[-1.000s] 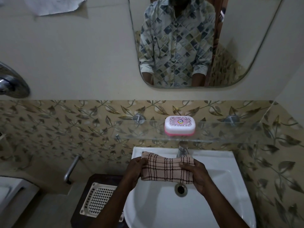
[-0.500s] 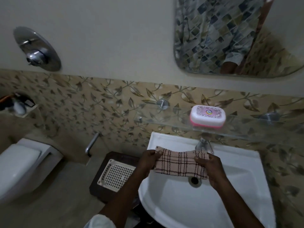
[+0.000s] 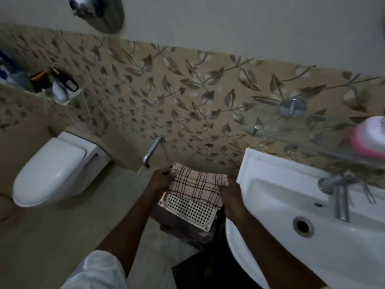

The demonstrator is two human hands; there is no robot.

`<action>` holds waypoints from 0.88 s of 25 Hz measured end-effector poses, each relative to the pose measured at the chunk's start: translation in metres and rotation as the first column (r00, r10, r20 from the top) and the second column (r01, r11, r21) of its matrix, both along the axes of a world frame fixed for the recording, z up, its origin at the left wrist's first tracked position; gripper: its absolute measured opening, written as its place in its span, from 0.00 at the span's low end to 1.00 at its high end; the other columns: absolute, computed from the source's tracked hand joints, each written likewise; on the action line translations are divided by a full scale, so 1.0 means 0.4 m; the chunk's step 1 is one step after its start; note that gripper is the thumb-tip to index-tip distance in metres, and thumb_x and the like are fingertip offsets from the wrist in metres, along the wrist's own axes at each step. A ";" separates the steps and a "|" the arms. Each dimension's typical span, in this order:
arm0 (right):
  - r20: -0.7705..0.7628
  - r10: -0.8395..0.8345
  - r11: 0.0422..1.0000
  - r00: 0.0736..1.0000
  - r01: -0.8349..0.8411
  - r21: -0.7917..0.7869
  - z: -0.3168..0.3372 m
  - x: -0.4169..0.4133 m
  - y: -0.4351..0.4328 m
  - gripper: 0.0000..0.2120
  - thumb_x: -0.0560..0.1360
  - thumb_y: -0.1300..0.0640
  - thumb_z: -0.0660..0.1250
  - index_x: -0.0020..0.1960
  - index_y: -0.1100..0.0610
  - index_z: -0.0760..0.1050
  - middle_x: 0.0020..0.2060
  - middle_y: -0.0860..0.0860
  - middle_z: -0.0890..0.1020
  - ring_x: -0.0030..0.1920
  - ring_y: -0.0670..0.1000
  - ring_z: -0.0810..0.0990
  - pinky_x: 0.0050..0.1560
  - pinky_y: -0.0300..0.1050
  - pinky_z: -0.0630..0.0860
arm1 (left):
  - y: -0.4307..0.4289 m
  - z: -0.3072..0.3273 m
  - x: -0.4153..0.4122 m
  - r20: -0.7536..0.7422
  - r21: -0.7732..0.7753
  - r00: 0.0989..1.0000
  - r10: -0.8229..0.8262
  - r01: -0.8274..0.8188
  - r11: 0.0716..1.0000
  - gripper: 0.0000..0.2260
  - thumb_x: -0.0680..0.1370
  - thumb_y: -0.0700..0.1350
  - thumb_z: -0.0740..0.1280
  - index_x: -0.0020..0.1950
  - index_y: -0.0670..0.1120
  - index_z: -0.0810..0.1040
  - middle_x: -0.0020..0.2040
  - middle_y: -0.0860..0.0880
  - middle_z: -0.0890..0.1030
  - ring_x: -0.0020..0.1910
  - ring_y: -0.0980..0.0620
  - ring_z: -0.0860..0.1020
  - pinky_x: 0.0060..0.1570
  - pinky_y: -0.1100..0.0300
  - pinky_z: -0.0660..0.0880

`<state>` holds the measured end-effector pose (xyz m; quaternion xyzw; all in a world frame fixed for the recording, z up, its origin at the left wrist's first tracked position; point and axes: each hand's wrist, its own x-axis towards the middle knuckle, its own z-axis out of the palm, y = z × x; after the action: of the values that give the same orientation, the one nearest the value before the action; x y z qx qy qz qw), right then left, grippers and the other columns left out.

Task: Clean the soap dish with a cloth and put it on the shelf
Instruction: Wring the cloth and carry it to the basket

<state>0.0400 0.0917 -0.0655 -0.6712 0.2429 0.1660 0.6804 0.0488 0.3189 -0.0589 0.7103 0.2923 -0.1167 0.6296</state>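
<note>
A folded pink checked cloth (image 3: 196,187) is held between both hands, left of the sink and above a white perforated tray. My left hand (image 3: 159,181) grips its left end and my right hand (image 3: 232,198) grips its right end. The pink and white soap dish (image 3: 368,137) stands closed on the glass shelf (image 3: 291,132) at the far right edge, partly cut off by the frame.
A white sink (image 3: 270,184) with a chrome tap (image 3: 339,192) fills the lower right. The white perforated tray (image 3: 191,211) lies on a dark stool below the cloth. A toilet (image 3: 52,170) stands at the left. A small corner ledge (image 3: 56,88) holds toiletries.
Both hands carried the cloth from over the sink basin leftward to above the perforated tray. The view swung left and down, so the soap dish now sits at the right edge.
</note>
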 end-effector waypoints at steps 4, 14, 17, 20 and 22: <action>-0.116 -0.096 0.992 0.989 0.085 -0.093 -0.177 -0.015 0.133 0.24 0.77 0.71 0.52 0.70 0.57 0.70 0.63 0.57 0.78 0.56 0.54 0.77 0.57 0.47 0.76 | 0.077 -0.163 -0.006 -0.048 0.148 0.999 0.009 -0.002 0.989 0.10 0.77 0.28 0.65 0.57 0.30 0.79 0.50 0.34 0.82 0.45 0.43 0.80 0.48 0.47 0.80; -0.246 -0.303 0.916 0.921 0.211 -0.341 -0.535 -0.017 0.202 0.21 0.80 0.71 0.51 0.71 0.63 0.68 0.64 0.63 0.76 0.62 0.62 0.77 0.55 0.44 0.73 | 0.066 -0.531 0.012 -0.095 0.522 0.954 -0.283 0.290 0.802 0.13 0.79 0.33 0.62 0.61 0.36 0.79 0.54 0.36 0.83 0.54 0.38 0.81 0.55 0.49 0.76; -0.243 -0.202 0.932 0.949 0.110 -0.345 -0.601 0.005 0.220 0.17 0.78 0.70 0.58 0.67 0.66 0.69 0.61 0.65 0.77 0.58 0.63 0.78 0.54 0.50 0.76 | 0.077 -0.593 0.044 -0.047 0.554 0.968 -0.247 0.231 0.800 0.12 0.78 0.32 0.60 0.57 0.35 0.79 0.50 0.35 0.83 0.50 0.38 0.81 0.52 0.47 0.77; -0.267 -0.244 0.914 0.932 0.129 -0.385 -0.626 0.012 0.229 0.18 0.78 0.69 0.56 0.68 0.67 0.68 0.64 0.65 0.76 0.63 0.63 0.76 0.65 0.55 0.73 | 0.077 -0.634 0.039 -0.053 0.593 0.974 -0.221 0.209 0.778 0.12 0.80 0.35 0.59 0.59 0.38 0.79 0.50 0.38 0.83 0.49 0.40 0.82 0.50 0.48 0.78; -0.158 -0.136 0.855 0.978 0.035 -0.518 -0.621 -0.009 0.228 0.23 0.76 0.70 0.61 0.71 0.67 0.65 0.66 0.65 0.74 0.66 0.62 0.74 0.68 0.54 0.71 | 0.059 -0.636 0.021 -0.025 0.669 0.977 -0.212 0.174 0.722 0.13 0.83 0.48 0.59 0.64 0.49 0.76 0.55 0.47 0.82 0.51 0.48 0.81 0.50 0.51 0.77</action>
<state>0.0364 0.1827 -0.3137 -0.7973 0.3715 0.1280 0.4581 0.0574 0.3424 -0.3133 0.9176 0.2223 -0.0504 0.3255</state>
